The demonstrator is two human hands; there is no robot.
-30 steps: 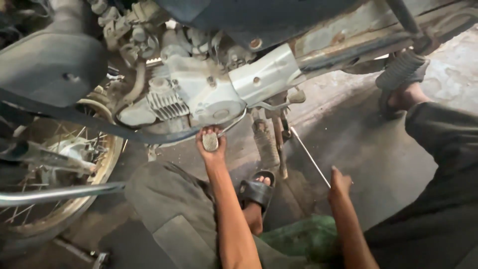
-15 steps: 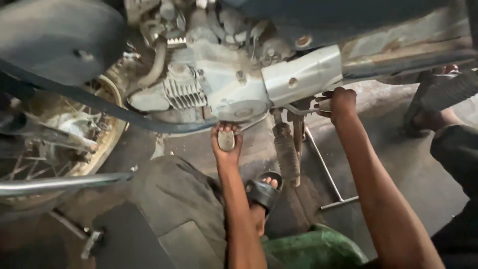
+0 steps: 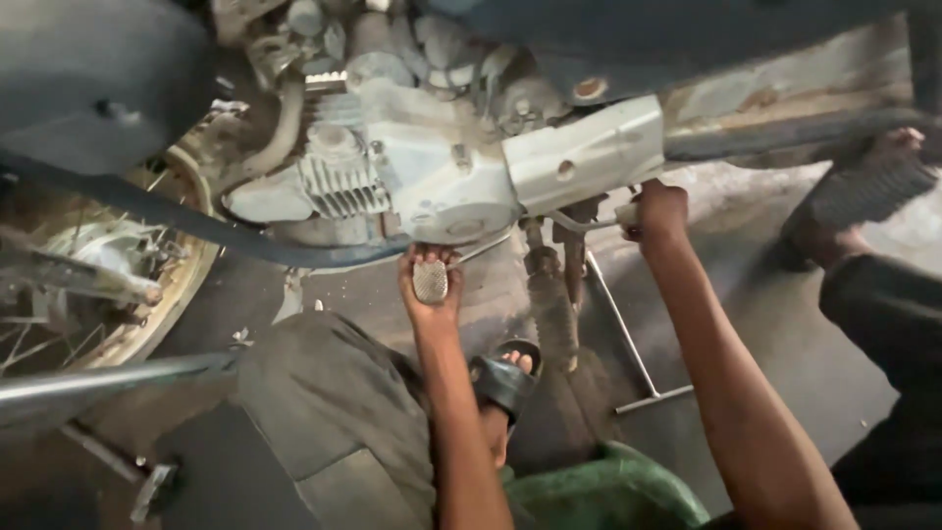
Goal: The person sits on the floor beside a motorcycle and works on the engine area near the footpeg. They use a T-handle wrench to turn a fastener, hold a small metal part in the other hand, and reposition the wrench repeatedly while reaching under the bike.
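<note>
A stained, oily concrete floor (image 3: 746,324) in a dim workshop, seen from above, with a motorcycle standing over a crouching person. At the centre, the person's left hand (image 3: 430,285) reaches up under the grey engine casing (image 3: 432,186), its fingers curled closed around a small ribbed metal pedal pad (image 3: 430,281) that sits just below the casing's underside. To the right, the right hand (image 3: 657,211) is closed in a fist round the end of a thin metal rod (image 3: 589,224) that runs back toward the engine, just under the pale grey side cover (image 3: 589,157).

In my judgement, this kind of work goes best with the pad held steady in the left hand while the right moves the rod slowly, wrists kept clear of the casing edges.

Outward from there: a T-shaped metal tool (image 3: 633,358) lies on the floor below the right arm. The person's sandalled foot (image 3: 505,378) shows between the forearms, beside a grey trouser knee (image 3: 324,393) and a green cloth (image 3: 608,491) at the bottom edge. At left is a rusty spoked wheel (image 3: 118,285) and a shiny steel bar (image 3: 108,383). Another person's dark sandal (image 3: 863,196) and dark sleeve (image 3: 883,314) sit at right.
</note>
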